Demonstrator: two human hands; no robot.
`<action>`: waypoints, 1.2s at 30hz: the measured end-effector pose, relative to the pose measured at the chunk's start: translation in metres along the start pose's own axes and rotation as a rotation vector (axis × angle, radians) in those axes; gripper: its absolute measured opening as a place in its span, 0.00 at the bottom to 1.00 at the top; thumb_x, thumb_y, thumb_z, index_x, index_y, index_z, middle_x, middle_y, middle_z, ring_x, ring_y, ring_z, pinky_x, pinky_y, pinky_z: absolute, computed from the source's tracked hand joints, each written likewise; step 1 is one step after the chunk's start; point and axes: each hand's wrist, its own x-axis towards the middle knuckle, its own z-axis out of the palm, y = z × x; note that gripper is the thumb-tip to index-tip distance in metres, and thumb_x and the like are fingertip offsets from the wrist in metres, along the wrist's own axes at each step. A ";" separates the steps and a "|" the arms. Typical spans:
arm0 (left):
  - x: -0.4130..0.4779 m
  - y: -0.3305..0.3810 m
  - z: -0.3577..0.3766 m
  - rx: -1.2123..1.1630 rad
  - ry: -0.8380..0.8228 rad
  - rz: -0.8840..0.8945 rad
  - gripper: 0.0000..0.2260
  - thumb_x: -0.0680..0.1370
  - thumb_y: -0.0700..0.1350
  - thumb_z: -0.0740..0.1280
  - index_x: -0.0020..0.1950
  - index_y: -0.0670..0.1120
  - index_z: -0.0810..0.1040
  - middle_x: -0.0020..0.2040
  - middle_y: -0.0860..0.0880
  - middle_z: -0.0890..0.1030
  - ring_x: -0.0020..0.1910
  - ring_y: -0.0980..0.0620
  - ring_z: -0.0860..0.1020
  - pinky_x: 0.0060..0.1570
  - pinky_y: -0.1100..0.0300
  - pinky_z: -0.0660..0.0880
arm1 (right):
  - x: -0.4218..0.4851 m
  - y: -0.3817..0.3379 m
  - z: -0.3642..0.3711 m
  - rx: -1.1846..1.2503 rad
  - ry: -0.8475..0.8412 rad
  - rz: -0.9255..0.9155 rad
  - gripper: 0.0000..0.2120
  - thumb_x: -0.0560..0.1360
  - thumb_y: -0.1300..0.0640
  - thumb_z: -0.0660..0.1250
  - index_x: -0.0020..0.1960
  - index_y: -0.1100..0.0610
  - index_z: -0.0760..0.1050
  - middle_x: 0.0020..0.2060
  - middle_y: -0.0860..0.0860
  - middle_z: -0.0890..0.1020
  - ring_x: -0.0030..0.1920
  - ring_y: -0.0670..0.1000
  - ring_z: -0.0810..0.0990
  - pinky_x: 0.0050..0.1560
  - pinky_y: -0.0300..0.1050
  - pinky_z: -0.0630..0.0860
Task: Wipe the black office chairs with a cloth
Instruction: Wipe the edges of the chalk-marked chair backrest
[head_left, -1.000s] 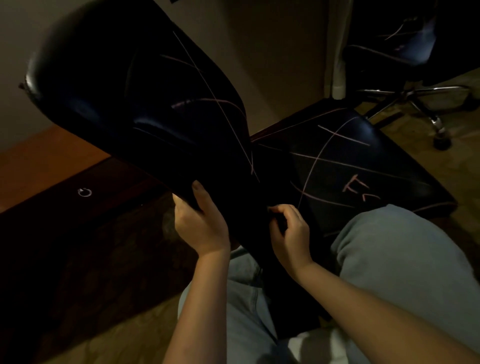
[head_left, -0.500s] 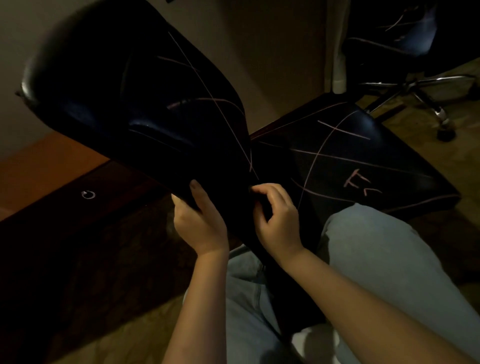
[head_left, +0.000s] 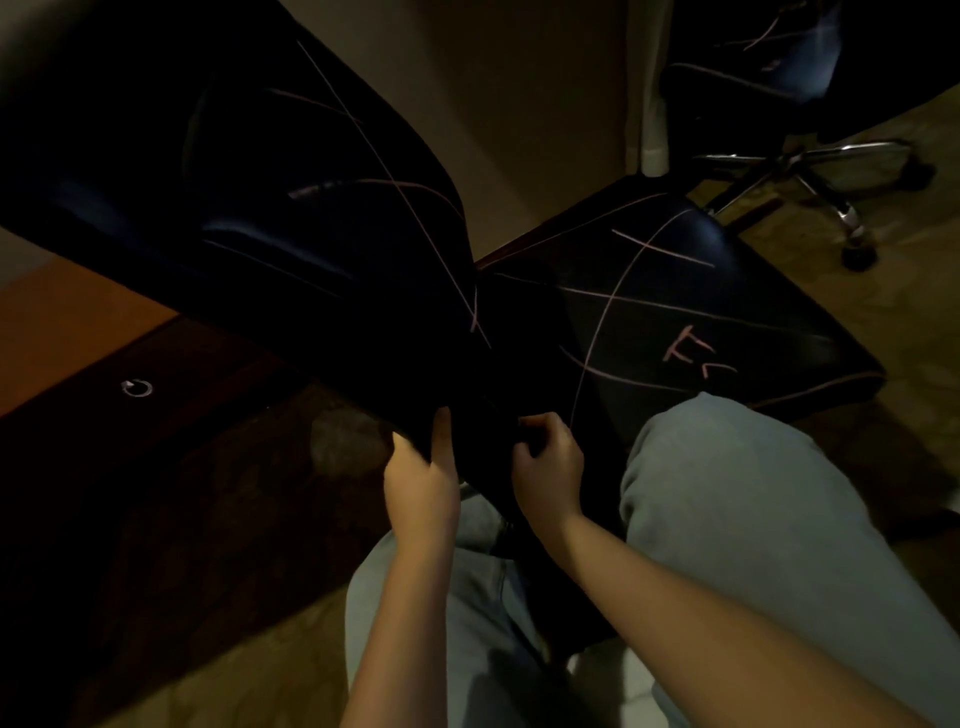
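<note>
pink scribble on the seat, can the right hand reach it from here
Probably yes. The right hand sits at the crease beside the seat, and the pink scribble lies on bare seat just beyond it, with nothing between. The raised knee alongside may crowd the forearm slightly.

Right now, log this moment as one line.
left hand: grips chair back | right hand: curled by seat | cloth: unseen | marks: present

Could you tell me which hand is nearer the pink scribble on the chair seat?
Right. The right hand is below-left of the pink scribble, by the near corner of the seat; the left hand grips the lower edge of the backrest, farther left.
</note>
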 end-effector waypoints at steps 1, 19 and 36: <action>0.000 -0.001 0.000 0.015 0.008 -0.006 0.27 0.79 0.61 0.57 0.73 0.48 0.66 0.35 0.60 0.72 0.28 0.66 0.74 0.33 0.64 0.72 | 0.000 -0.003 -0.001 -0.005 0.000 -0.006 0.11 0.72 0.70 0.63 0.46 0.55 0.75 0.45 0.52 0.80 0.47 0.48 0.79 0.43 0.27 0.72; -0.004 -0.007 0.013 0.031 0.161 -0.024 0.27 0.78 0.62 0.55 0.69 0.45 0.70 0.30 0.50 0.75 0.23 0.57 0.71 0.22 0.63 0.65 | -0.004 -0.008 0.001 0.076 0.049 -0.155 0.12 0.72 0.70 0.63 0.48 0.55 0.75 0.45 0.50 0.78 0.46 0.43 0.77 0.47 0.32 0.72; -0.004 -0.007 0.012 0.003 0.161 0.008 0.28 0.77 0.63 0.54 0.68 0.45 0.71 0.30 0.50 0.74 0.20 0.59 0.69 0.19 0.66 0.62 | 0.010 -0.012 -0.015 0.043 -0.045 0.018 0.12 0.72 0.69 0.63 0.47 0.55 0.79 0.41 0.47 0.82 0.46 0.44 0.81 0.46 0.31 0.75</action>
